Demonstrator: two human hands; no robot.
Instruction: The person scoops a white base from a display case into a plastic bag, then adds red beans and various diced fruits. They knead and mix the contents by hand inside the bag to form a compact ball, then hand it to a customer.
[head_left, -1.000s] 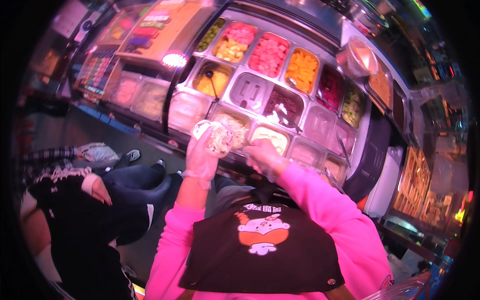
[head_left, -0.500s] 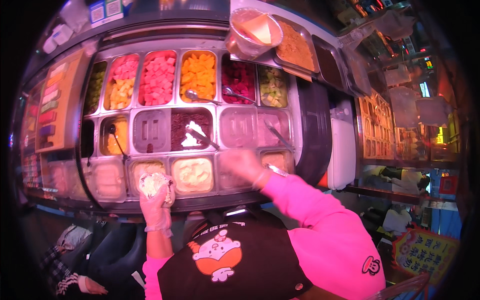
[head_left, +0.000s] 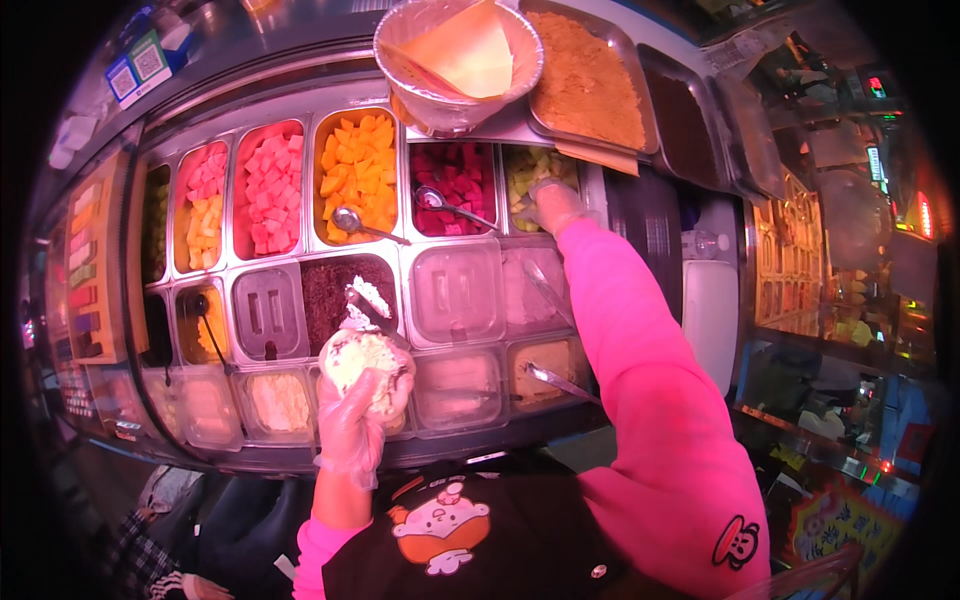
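Thin clear gloves cover both hands. My left hand is closed around a round portion of food smeared with pale cream, dark bits showing in it. It is held above the front row of pans, partly over the pan of dark purple grains, where a spatula carries white cream. Stretched to the far right of the back row, my right hand dips into the pan of green fruit cubes. Its fingertips are hard to make out among the cubes.
Neighbouring pans hold dark red cubes, yellow fruit chunks and pink cubes, with spoons in some. A plastic-lined tub stands behind, beside a tray of tan crumbs. Clear lids cover several pans.
My right hand has gone from the front middle pans to the green cubes at the back right. The left hand, still holding the food, has shifted right and farther in. The view has shifted.
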